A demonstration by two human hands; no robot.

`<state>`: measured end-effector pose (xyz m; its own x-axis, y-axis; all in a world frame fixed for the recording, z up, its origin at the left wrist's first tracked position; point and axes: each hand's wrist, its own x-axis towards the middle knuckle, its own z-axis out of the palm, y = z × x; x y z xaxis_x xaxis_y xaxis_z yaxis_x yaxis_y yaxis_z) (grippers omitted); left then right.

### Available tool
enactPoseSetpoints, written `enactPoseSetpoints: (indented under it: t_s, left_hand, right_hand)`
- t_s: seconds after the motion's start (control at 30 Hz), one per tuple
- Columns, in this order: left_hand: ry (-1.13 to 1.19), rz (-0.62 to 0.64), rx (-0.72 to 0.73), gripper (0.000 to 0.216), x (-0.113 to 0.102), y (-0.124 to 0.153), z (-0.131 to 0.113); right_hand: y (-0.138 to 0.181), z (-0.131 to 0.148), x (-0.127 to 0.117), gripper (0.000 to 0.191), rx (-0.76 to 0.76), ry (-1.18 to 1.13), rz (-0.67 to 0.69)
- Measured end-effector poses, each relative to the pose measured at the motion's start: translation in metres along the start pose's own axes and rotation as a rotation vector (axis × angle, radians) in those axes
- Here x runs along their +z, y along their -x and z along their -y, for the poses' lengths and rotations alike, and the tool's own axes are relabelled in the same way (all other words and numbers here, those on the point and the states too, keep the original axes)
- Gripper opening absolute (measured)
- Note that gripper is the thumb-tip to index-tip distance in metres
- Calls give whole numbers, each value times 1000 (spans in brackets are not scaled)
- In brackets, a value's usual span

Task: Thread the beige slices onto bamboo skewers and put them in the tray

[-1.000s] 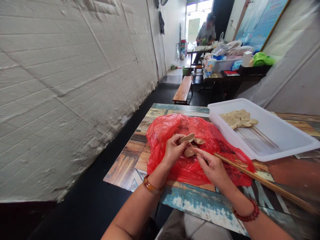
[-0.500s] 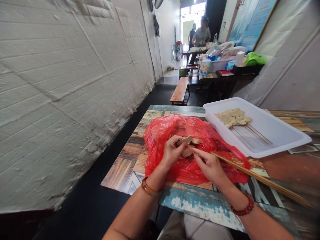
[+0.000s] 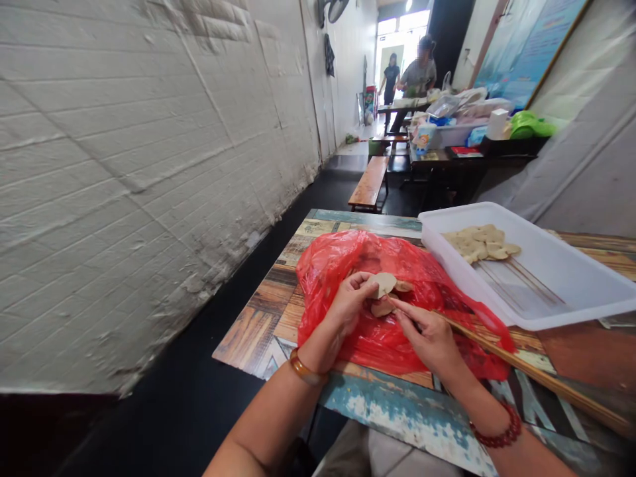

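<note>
Pinched in my left hand is a flat, oval beige food slice, its broad face turned up toward me. My right hand grips a thin bamboo skewer by its fingertips, the tip at the slice's lower edge; whether it has pierced the slice I cannot tell. Beneath both hands a red plastic bag lies spread, with more beige slices on it. A bundle of bamboo skewers rests on the table, running from beside my right hand to the right.
A white plastic tray on the right of the patterned table holds skewered beige slices. Beyond are a wooden bench and a cluttered table with a paper cup. Two people stand far back. A white wall runs along the left.
The slice in my left hand has turned from nearly edge-on to face-up, with the skewer still at it. The whole view has shifted slightly, moving the scene rightward.
</note>
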<state>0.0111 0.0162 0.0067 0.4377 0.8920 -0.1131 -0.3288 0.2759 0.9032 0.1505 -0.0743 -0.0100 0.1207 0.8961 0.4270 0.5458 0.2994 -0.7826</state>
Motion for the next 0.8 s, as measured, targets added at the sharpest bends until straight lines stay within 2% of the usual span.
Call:
enactPoseSetpoints:
  t_s: [0.33, 0.53, 0.8]
  left_hand:
    - [27, -34, -14, 27, 0, 3, -4]
    - [-5, 20, 9, 26, 0, 6, -5]
    - [33, -3, -23, 32, 0, 3, 2]
  right_hand:
    - [2, -2, -1, 30, 7, 10, 35]
    - [2, -4, -1, 28, 6, 24, 19]
    - [3, -8, 1, 24, -13, 64, -21]
